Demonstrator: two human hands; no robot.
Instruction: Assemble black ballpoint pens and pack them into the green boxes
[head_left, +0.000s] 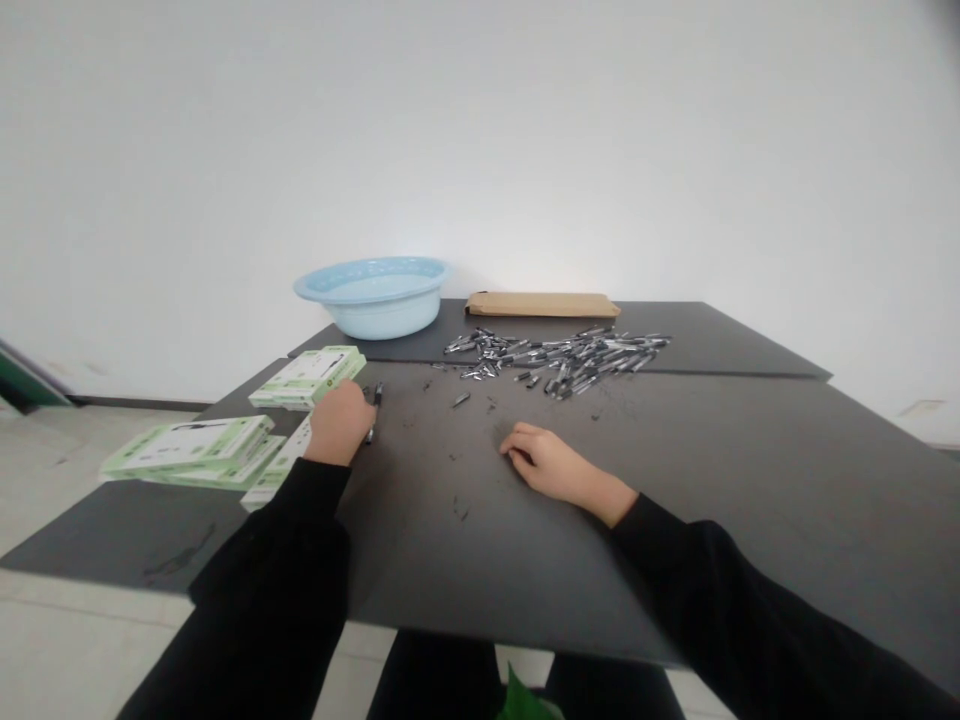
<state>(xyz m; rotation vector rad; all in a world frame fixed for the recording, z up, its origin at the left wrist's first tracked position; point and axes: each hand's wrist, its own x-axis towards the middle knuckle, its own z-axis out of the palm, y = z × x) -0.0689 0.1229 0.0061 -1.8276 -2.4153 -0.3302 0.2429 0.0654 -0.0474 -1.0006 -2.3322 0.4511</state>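
Observation:
My left hand is closed at the left side of the table, by the green-and-white boxes. A dark pen shows at its fingertips, and the hand looks to be gripping it; the palm side is hidden. Under and beside that wrist lies a partly covered box. My right hand rests on the table's middle, fingers loosely bent with a gap by the thumb, and nothing shows in it. Beyond it spreads a loose pile of clear-and-black pens or pen parts. One short dark piece lies apart from the pile.
A light blue basin stands at the back left. A flat brown cardboard piece lies near the wall. More green-and-white boxes are stacked at the left edge of the dark table. Small dark bits are scattered about.

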